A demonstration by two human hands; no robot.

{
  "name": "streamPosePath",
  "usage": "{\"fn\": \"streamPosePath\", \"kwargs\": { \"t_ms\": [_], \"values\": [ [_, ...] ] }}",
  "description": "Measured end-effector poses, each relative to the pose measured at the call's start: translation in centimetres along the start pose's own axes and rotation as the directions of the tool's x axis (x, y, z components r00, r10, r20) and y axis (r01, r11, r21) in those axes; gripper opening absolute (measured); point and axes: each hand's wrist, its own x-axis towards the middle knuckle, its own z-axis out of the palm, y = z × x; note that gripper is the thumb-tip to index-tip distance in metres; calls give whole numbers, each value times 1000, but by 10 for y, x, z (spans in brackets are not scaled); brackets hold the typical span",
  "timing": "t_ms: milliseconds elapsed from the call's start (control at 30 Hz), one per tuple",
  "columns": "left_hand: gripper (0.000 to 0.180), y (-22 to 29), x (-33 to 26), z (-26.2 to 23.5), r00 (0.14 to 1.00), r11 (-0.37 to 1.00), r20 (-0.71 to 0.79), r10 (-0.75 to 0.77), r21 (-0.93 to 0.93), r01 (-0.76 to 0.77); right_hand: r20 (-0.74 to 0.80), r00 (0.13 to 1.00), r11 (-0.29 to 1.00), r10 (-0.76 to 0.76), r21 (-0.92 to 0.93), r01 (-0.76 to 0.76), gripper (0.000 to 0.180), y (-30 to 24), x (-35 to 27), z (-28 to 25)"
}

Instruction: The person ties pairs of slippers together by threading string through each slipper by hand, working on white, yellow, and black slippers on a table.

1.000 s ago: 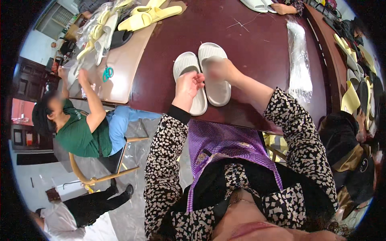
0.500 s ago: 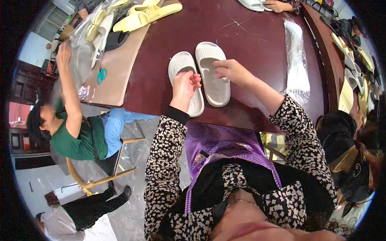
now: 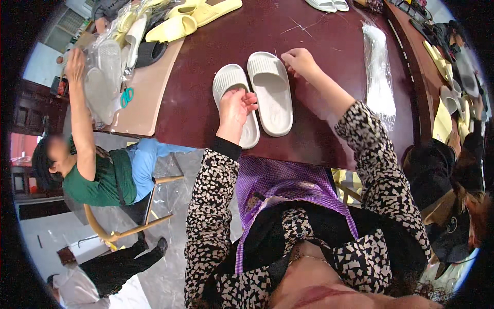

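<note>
Off-white slippers, a right one (image 3: 271, 103) and a left one (image 3: 230, 76), lie side by side on the dark red worktop (image 3: 198, 110), near its front edge, toes pointing away from the person. The hands are apart from each other: the left hand (image 3: 236, 110) rests over the left slipper, fingers loosely curled at the strap's opening, and whether it grips anything I cannot tell; the right hand (image 3: 300, 63) is just beside the right slipper's strap, fingertips bunched, and whether they pinch something I cannot tell either. Farther right lies a bundle of white strands (image 3: 379, 77); a few loose strands (image 3: 302, 27) lie beyond the slippers. To the left are yellow slippers (image 3: 172, 29), teal scissors (image 3: 126, 97) and a seated person in a green shirt (image 3: 98, 180), one arm raised
</note>
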Motion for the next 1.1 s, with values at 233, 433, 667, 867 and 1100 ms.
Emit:
{"fn": "streamPosePath", "kwargs": {
  "t_ms": [233, 433, 667, 867, 1100],
  "values": [
    [10, 3, 2, 13, 999, 1000, -45, 21, -9, -21, -70, 996, 861, -48, -508, 5, 36, 10, 67, 19],
    [6, 8, 9, 3, 994, 997, -81, 69, -19, -71, -86, 872, 797, -482, -457, 395, 26, 5, 92, 42],
    [7, 3, -15, -15, 996, 1000, -94, -3, -17, 1, 284, 740, 763, -610, -39, 645, 19, -66, 68, 130],
    [10, 2, -19, -4, 977, 983, -192, 89, -142, -118, 590, 738, 906, -327, -25, 422, 14, -77, 58, 151],
    [8, -3, -11, -4, 983, 980, -152, 105, -152, -129, 445, 810, 921, -381, 102, 377, 11, -65, 65, 147]
  ]
}}
